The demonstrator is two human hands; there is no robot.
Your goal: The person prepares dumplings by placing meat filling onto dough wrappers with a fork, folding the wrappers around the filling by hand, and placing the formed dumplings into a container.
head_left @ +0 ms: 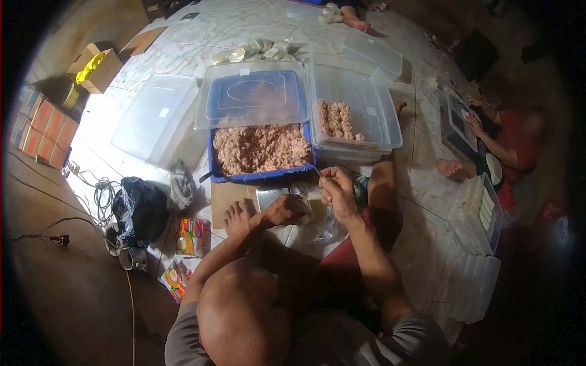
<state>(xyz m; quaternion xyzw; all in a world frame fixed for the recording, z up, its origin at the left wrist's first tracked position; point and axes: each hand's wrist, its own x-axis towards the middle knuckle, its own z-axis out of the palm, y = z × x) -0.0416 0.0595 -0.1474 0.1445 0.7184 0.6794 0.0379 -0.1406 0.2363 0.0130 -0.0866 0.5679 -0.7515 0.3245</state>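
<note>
My right hand [337,190] is closed round a thin metal utensil [317,171], perhaps a spoon, at the front right corner of the blue tub [256,177]. Pinkish minced filling [259,149] fills the tub, whose back half lies under a translucent lid [251,91]. My left hand [287,211] hangs low in front of the tub with its fingers curled in; what it holds, if anything, is hidden. Just beyond that hand lies a small silvery flat object [272,196], possibly a scale. Clear plastic [329,229] lies between my hands.
A clear bin [384,122] holds rows of filling balls [334,119]. Another clear bin [155,116] stands left. Noodle packets [190,236], a black bag [139,207], cables and a mug [132,259] lie left. A co-worker's hand [474,124] is at a tray on the right.
</note>
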